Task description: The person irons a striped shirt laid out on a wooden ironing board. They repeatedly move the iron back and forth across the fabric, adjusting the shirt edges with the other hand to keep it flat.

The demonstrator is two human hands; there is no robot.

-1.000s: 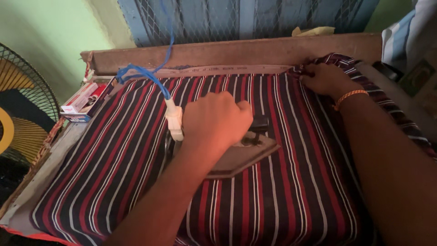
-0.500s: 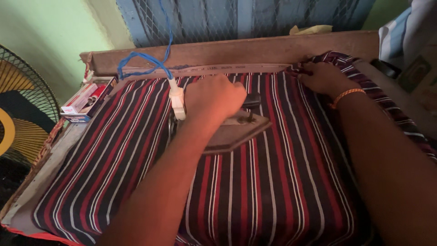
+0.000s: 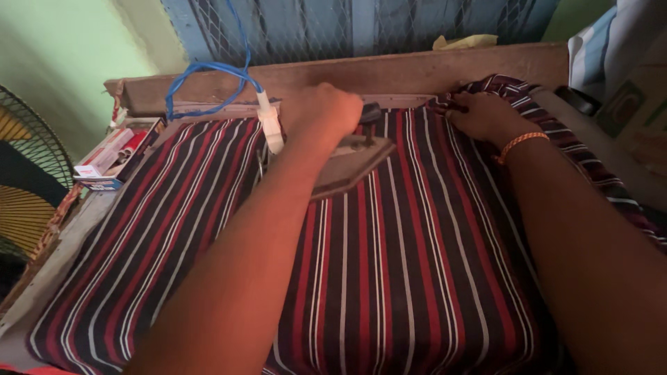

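So the biggest thing here is the striped cloth [image 3: 389, 278], dark with red and white stripes, spread flat over pretty much the whole ironing table [image 3: 62, 257], from the near edge right up to the far one. Along the far edge runs a wooden board [image 3: 417, 69], with wire mesh behind it.

Left hand [image 3: 332, 111] is wrapped tight around the handle of a flat iron [image 3: 347, 167], which sits on the cloth close to the far edge, about mid-width, nose pointing toward the far right. A blue cord [image 3: 208, 76] loops off the iron's back end to a white plug piece [image 3: 269, 125] and up over the far left corner.

Right hand [image 3: 483, 114] is up at the far right corner, fingers pressed down on bunched cloth there; can't tell if it's actually pinching any. There's an orange bracelet [image 3: 521, 142] on that wrist.

Off the left edge there's a fan [image 3: 24, 180], and near the far left corner a small red and white box [image 3: 111, 156].
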